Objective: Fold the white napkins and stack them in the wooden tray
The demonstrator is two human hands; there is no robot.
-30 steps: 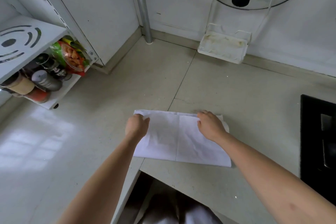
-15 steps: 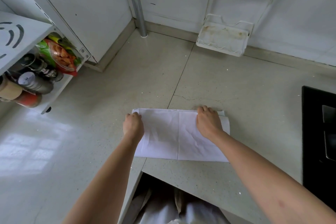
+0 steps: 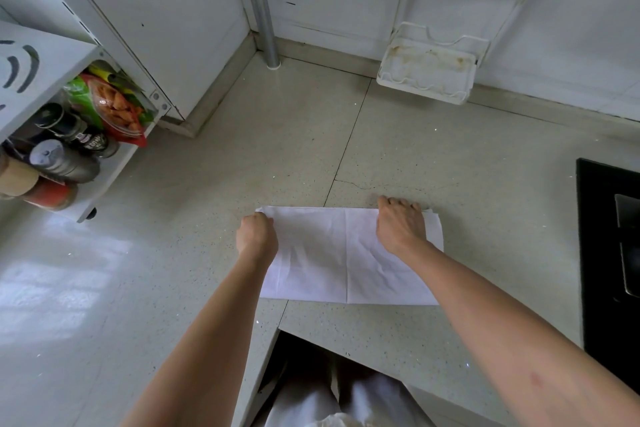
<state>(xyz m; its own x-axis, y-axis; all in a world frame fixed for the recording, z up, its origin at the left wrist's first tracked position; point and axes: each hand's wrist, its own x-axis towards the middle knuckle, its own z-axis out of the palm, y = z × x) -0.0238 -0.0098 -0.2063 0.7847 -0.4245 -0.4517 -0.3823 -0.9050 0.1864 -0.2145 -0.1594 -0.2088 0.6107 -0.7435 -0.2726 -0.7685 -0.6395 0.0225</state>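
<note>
Your left hand and right hand have slid up to the far corners of the white napkin, fingers curled over its edge. It lies flat on the counter, folded once; I see no wooden tray

Matt white cloth napkin on glossy speckled stone countertop.
</note>
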